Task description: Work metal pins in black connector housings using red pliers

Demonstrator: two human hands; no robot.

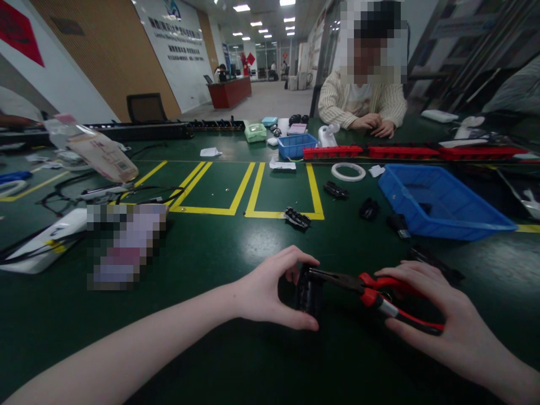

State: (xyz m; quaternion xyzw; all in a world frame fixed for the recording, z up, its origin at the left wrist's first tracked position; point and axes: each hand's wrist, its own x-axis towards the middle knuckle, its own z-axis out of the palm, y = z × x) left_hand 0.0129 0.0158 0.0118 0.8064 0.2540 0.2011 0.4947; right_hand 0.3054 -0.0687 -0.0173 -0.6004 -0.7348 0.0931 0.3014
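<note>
My left hand [274, 289] grips a small black plastic part [309, 292] between thumb and fingers, holding it on edge just above the green table. In my right hand [439, 309] are red-handled needle-nose pliers [371, 289], with the fingers wrapped round the handles. The pliers' tips meet the upper edge of the black part; whether they clamp it I cannot tell. Beyond my hands lies another black part with a torn-looking silvery edge [297, 218]. A long black piece [436, 263] rests just behind my right hand, partly hidden by it.
A large blue bin [447, 225] stands at the right, with small black pieces [369, 209] beside it. A white tape ring [348, 172] lies farther back. At left are a phone [130, 244], cables and a tilted bottle [97, 149]. A person [363, 101] sits opposite.
</note>
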